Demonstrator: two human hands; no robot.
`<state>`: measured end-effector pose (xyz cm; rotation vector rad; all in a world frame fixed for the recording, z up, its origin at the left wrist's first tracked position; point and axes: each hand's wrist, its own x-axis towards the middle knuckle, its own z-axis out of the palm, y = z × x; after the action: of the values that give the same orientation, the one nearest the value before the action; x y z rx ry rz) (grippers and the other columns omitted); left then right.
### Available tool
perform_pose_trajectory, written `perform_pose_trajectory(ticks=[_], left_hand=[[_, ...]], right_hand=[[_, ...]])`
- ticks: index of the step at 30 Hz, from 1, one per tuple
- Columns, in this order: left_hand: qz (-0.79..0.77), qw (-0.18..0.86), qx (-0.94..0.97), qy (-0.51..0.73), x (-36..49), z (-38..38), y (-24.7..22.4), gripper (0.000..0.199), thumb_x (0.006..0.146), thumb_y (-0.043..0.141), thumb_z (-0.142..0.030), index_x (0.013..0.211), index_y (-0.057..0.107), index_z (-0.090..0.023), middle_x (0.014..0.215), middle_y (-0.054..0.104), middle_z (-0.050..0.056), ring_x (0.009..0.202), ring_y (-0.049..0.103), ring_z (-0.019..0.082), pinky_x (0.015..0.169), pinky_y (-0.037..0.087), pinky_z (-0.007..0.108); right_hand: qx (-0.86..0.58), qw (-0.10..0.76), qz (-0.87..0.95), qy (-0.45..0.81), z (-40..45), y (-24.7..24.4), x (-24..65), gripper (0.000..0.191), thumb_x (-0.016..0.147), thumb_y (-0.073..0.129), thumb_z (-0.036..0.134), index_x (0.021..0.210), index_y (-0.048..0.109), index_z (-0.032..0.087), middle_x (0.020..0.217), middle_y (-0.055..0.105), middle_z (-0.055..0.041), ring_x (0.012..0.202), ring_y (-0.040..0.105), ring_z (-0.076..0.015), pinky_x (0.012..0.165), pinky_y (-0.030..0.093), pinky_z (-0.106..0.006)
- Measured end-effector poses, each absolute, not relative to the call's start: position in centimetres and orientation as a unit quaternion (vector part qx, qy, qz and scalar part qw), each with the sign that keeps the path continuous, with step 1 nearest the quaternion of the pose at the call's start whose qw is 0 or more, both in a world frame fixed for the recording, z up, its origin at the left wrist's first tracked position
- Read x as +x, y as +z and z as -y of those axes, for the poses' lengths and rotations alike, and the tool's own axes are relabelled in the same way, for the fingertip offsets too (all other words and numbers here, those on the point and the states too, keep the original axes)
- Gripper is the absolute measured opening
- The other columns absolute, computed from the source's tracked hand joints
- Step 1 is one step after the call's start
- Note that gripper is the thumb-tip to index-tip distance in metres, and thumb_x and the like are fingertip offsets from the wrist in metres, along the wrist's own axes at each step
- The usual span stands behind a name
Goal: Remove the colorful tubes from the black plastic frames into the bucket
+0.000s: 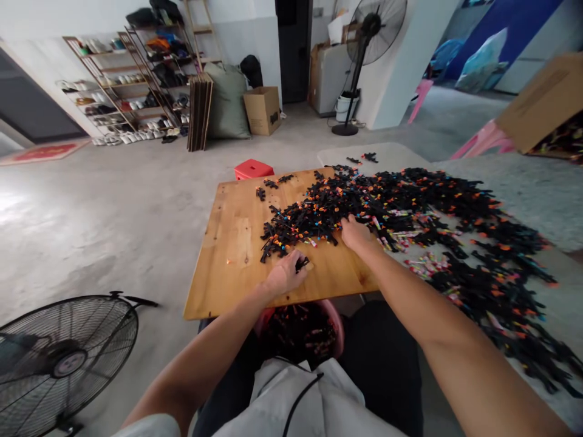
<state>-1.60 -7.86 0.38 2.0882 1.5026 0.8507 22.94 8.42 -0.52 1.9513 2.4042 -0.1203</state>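
Observation:
My left hand (286, 274) is closed around a small black toy gun (301, 263), just above the wooden tabletop (234, 243) near its front edge. My right hand (356, 235) reaches to the near edge of a heap of black toy guns (319, 209) with orange tips. Its fingers are bent together among the pieces, and what they pinch is hidden. Bright candy-like tubes (401, 240) lie among the guns to the right of this hand. Below the table edge, between my legs, a pink tub (339, 331) holds more dark pieces.
The heap spreads right onto a pale table (396, 152). A red stool (254, 169) stands behind the wooden table. One floor fan (68, 361) is at lower left, another (359, 67) at the back. A tilted cardboard box (542, 103) sits at right.

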Motion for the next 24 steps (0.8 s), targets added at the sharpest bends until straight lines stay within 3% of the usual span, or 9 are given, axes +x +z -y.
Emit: perform_pose_trajectory(ticks=[8,14,16,18,21,24], left_hand=[[-0.524,0.214,0.763,0.312,-1.6,8.6,0.8,0.018,0.098,0.058,-0.036,0.089,0.054,-0.020,0.077,0.059,0.000,0.069,0.057,0.015,0.069,0.047,0.027],[-0.493,0.171,0.790,0.323,-1.9,8.7,1.5,0.019,0.101,0.056,-0.036,0.097,0.063,-0.018,0.089,0.066,0.005,0.081,0.064,0.017,0.079,0.053,0.030],[-0.469,0.149,0.807,0.327,-2.0,8.8,2.1,0.022,0.103,0.053,-0.035,0.099,0.066,-0.017,0.093,0.068,0.008,0.087,0.066,0.019,0.083,0.054,0.032],[-0.445,0.131,0.824,0.325,-2.0,8.8,2.6,0.024,0.104,0.051,-0.034,0.101,0.068,-0.018,0.097,0.069,0.009,0.092,0.067,0.020,0.086,0.055,0.033],[-0.433,0.113,0.835,0.320,-1.7,8.9,3.0,0.024,0.103,0.051,-0.034,0.104,0.070,-0.019,0.101,0.071,0.010,0.096,0.068,0.020,0.088,0.056,0.032],[-0.426,0.105,0.844,0.310,-1.2,8.9,3.2,0.026,0.103,0.050,-0.036,0.105,0.071,-0.020,0.104,0.071,0.011,0.096,0.069,0.020,0.087,0.056,0.032]], right_hand=[[0.613,0.020,-0.787,-0.060,-8.4,0.6,23.7,0.042,0.101,0.038,0.011,0.138,0.055,0.015,0.136,0.059,-0.0201,0.110,0.067,-0.0295,0.098,0.048,-0.042],[0.631,0.004,-0.772,-0.076,-6.7,1.2,23.8,0.030,0.102,0.044,0.019,0.119,0.068,0.013,0.122,0.069,-0.0200,0.108,0.068,-0.0288,0.094,0.047,-0.037],[0.643,-0.043,-0.759,-0.097,-5.0,1.3,23.5,0.026,0.101,0.050,0.026,0.113,0.070,0.016,0.116,0.071,-0.0175,0.106,0.069,-0.0278,0.093,0.048,-0.035],[0.637,-0.146,-0.737,-0.175,-2.5,1.4,23.0,0.022,0.097,0.057,0.032,0.107,0.069,0.018,0.107,0.074,-0.0138,0.101,0.069,-0.0257,0.089,0.049,-0.033],[0.547,-0.303,-0.670,-0.400,2.1,1.9,22.1,0.028,0.094,0.061,0.044,0.105,0.065,0.019,0.094,0.074,-0.0079,0.077,0.067,-0.0196,0.070,0.051,-0.030],[0.437,-0.365,-0.598,-0.564,6.1,2.5,21.2,0.037,0.091,0.066,0.054,0.106,0.063,0.020,0.090,0.073,-0.0036,0.060,0.057,-0.0136,0.056,0.047,-0.027]])
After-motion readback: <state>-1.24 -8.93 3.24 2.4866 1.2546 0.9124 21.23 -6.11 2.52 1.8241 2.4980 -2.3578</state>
